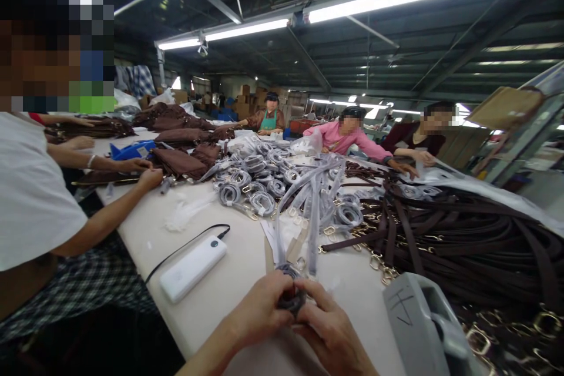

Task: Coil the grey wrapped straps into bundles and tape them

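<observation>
Near the table's front edge, my left hand and my right hand meet around a small coiled strap in clear wrapping. The fingers of both hands are closed on the coil, left hand on its left side, right hand on its right. Just beyond them, wrapped strap lengths run up the table toward a heap of coiled, plastic-wrapped straps. My palms and the underside of the coil are hidden.
A white power bank with a black cable lies left of my hands. At right stand a grey tape dispenser and a big pile of brown straps. Brown bags lie back left. Several people work around the table.
</observation>
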Tool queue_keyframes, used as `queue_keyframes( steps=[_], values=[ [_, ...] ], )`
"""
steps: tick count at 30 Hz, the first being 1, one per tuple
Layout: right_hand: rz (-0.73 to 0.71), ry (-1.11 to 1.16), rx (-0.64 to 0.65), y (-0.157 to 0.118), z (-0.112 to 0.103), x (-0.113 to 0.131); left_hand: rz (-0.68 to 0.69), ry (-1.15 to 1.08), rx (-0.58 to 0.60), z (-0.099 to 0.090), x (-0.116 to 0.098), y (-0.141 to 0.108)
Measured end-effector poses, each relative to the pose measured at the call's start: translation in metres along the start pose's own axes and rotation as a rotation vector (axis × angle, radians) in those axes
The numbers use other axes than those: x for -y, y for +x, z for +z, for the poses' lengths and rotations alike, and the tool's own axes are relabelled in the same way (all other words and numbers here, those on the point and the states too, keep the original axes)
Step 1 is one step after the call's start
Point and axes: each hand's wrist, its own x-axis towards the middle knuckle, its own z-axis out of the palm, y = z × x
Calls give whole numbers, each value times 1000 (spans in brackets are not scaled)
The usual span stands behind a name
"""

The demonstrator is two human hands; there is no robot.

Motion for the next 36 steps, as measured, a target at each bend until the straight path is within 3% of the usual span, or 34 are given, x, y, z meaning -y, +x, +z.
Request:
queue_keyframes(
  steps=[4, 9, 15, 18, 27, 31, 36],
  values=[
    [188, 135, 44, 1, 0, -2, 4, 26, 11, 0, -3, -3],
    [279, 178, 56, -2, 5, -7, 64, -21, 24, 4, -7, -6],
    [418, 197, 75, -1, 4, -5, 9, -8, 8, 8, 4, -5],
    [457, 235, 38, -2, 7, -4, 87, -20, 19, 6, 5, -6],
    [499, 305, 18, -2, 8, -5, 91, -48, -32, 16, 11, -1],
    [420, 320, 63, 1, 3, -4, 101, -36, 6, 17, 12, 1],
    [292, 314, 99, -3, 1, -11, 74, -14, -45, 20, 9, -2]
  ],
)
